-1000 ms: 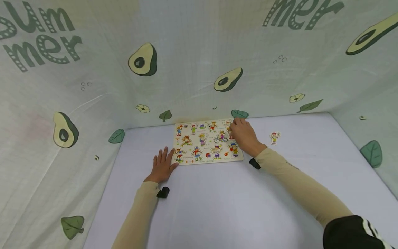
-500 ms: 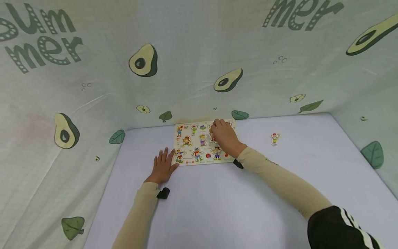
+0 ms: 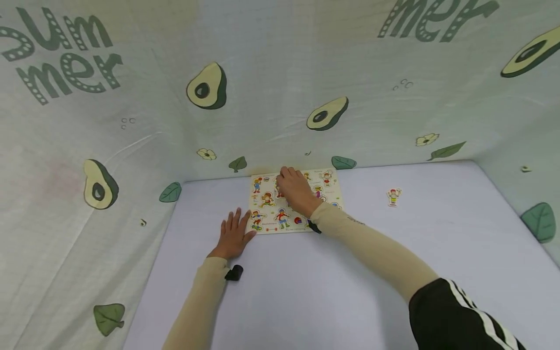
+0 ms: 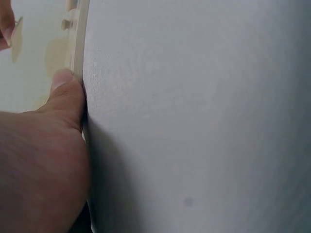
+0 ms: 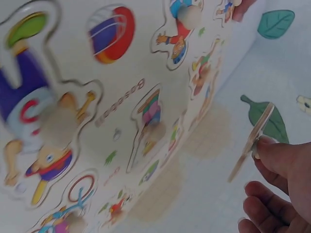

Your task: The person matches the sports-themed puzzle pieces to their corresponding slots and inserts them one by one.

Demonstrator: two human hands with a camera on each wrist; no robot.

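My left hand (image 3: 232, 238) lies flat with spread fingers at the left edge of a wooden knob puzzle board (image 5: 82, 63). In the left wrist view its thumb (image 4: 67, 99) rests against the board's edge. My right hand (image 3: 298, 192) is above the upper middle of the board. Its thumb and fingertips pinch a thin wooden puzzle piece (image 5: 251, 145) by the knob, seen edge-on in the right wrist view and raised off the board. The piece's picture is hidden there. Cartoon sports figures with round knobs, including a baseball player (image 5: 43, 121), sit in the board.
One loose puzzle piece (image 3: 393, 197), a small figure in a red cap, lies on the white table (image 3: 350, 291) right of the board. Behind the table hangs a cloth (image 3: 262, 73) printed with avocados and leaves. More cloth hangs at both sides.
My right hand has moved left across the board, from its upper right corner to the upper middle, carrying the puzzle piece. My left hand has stayed at the board's left edge.
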